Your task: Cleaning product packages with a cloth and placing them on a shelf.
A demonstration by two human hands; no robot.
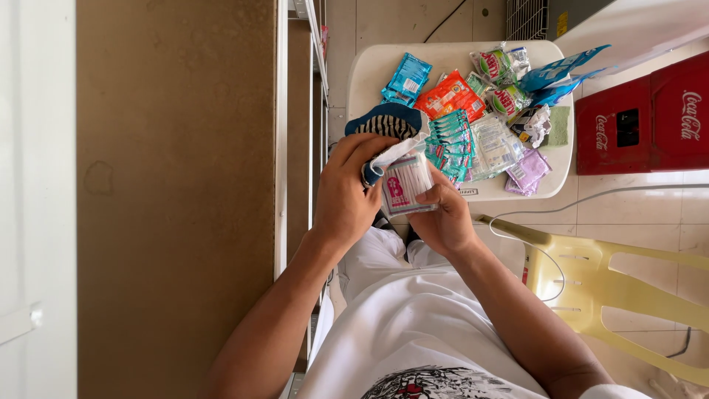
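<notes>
Two bare forearms rise from the bottom of the frame and meet just above its centre. The left arm climbs from the lower left, wrist straight, and the left hand (346,193) shows its back to the camera, fingers curled and pinched closed toward the right. The right arm climbs from the lower right, its wrist bent inward. The right hand (445,219) sits slightly lower, fingers folded closed, thumb pointing toward the left hand, knuckles nearly meeting.

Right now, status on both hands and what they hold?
Left hand and right hand both gripping a clear packet of white sticks. Sachets piled on the white table just beyond. Nothing blocking.
</notes>
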